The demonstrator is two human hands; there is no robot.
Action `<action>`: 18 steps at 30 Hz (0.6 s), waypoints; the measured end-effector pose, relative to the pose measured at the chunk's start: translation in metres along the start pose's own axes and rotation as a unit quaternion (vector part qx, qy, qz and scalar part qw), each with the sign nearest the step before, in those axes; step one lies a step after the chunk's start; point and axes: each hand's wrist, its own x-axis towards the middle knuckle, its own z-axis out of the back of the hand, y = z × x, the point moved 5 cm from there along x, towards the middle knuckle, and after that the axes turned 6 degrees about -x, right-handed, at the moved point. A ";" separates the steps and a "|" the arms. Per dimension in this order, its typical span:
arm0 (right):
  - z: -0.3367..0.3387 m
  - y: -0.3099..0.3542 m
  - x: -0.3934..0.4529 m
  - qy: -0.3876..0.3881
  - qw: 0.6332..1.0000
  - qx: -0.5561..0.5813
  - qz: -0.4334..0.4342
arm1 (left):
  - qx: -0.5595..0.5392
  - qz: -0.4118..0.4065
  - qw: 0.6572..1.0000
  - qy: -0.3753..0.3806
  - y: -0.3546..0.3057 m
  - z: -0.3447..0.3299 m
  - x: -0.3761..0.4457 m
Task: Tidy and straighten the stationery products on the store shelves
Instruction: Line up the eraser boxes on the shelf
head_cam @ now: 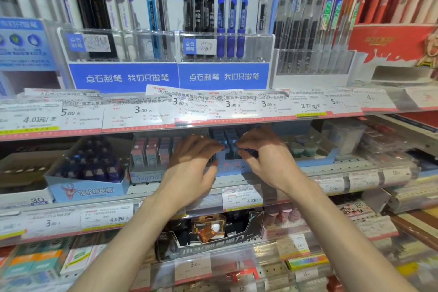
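Both my hands reach into the middle shelf. A blue display box (233, 169) holds several small blue eraser-like items (228, 140) standing in rows. My left hand (192, 161) curls its fingers over the box's left side and pinches a blue item at the front row. My right hand (263, 154) does the same from the right, its fingertips pinching a blue item beside the left hand's. The backs of the hands hide part of the box.
A pink Sanrio eraser box (147, 175) stands left of the blue box, a purple-item box (87, 187) further left, and a box of green items (305, 149) to the right. Pen racks (166, 50) fill the upper shelf. Price tags (142, 111) line the shelf edges.
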 end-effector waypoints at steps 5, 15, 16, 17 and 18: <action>-0.001 -0.001 -0.001 0.005 1.000 0.008 -0.010 | 0.008 0.001 1.000 0.001 -0.001 0.001 0.000; -0.004 0.003 -0.005 0.002 1.000 -0.016 -0.024 | 0.016 0.016 1.000 0.000 0.000 -0.001 0.000; -0.004 0.003 -0.005 0.002 0.999 -0.019 -0.025 | 0.014 0.018 1.000 0.000 0.000 -0.002 0.000; -0.005 0.004 -0.006 0.003 0.999 -0.020 -0.027 | 0.013 0.022 1.000 0.000 0.001 -0.002 -0.001; -0.005 0.004 -0.006 0.002 0.999 -0.018 -0.030 | 0.012 0.024 1.000 0.000 0.001 -0.002 -0.001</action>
